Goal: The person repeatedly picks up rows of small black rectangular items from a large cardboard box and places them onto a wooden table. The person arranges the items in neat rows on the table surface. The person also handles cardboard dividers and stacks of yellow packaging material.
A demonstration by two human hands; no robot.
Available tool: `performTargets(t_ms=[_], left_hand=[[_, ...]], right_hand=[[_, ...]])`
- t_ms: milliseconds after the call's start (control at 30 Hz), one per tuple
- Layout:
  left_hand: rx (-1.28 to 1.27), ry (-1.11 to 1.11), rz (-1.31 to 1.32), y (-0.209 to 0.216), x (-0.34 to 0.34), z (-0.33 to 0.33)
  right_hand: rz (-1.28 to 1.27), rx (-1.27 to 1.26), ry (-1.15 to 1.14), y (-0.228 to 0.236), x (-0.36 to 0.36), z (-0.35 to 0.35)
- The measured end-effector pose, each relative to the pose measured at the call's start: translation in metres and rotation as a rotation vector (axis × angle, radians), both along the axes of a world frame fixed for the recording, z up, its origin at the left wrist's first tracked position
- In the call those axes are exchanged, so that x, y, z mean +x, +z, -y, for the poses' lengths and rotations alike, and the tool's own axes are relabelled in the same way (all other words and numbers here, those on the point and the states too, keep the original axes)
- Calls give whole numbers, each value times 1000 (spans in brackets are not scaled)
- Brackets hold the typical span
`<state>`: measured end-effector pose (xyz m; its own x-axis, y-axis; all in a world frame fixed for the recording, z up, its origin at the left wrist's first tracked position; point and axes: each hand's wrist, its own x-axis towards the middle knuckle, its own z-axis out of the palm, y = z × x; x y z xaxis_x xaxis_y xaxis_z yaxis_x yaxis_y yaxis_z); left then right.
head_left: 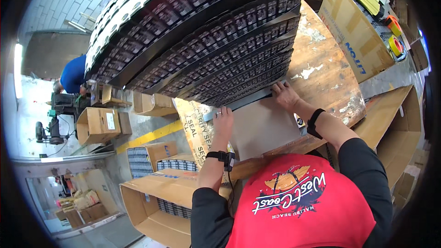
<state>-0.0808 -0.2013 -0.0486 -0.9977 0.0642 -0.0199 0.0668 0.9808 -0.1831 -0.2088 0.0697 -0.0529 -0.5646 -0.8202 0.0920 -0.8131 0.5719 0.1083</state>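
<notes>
One left hand [223,118]: fingers partly curled, touching the left end of a long grey strip [250,101]; honestly can't tell if it's gripping or just pressing.
Right hand [285,95]: pretty much the same deal at the other end, fingers bent, grip also unclear.
Wrists: black band [315,121] on the right, strap with a small black device [228,158] on the left.
Grey strip: runs between both hands, along the bottom edge of the stack.
Stack [197,36]: huge wall of dark printed packs in rows, just beyond the hands.
Between the forearms: flat brown cardboard sheet [264,128], right in front of the red shirt [298,206].
Desk [321,59]: worn wood, patchy pale marks.
Right side: tall taped carton [353,41], with tape rolls [395,46] on top.
Lower left: open carton [158,183] near a yellow floor stripe [149,138].
Far left: person in blue [73,74] by a dark machine [53,126].
</notes>
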Motion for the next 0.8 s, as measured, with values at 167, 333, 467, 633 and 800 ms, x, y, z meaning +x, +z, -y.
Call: performTargets(t_ms=[167, 333, 467, 633, 800], left_hand=[[382, -219, 154, 62, 48, -20], [315, -366, 257, 46, 124, -36], [361, -238, 324, 58, 127, -44], [717, 52, 269, 57, 115, -45], [721, 132, -16, 30, 132, -53]], right_hand=[[7, 29, -27, -7, -2, -5], [36, 57, -10, -1, -7, 0], [24, -70, 85, 34, 11, 2], [653, 308, 411, 58, 85, -59], [604, 84, 181, -1, 71, -91]])
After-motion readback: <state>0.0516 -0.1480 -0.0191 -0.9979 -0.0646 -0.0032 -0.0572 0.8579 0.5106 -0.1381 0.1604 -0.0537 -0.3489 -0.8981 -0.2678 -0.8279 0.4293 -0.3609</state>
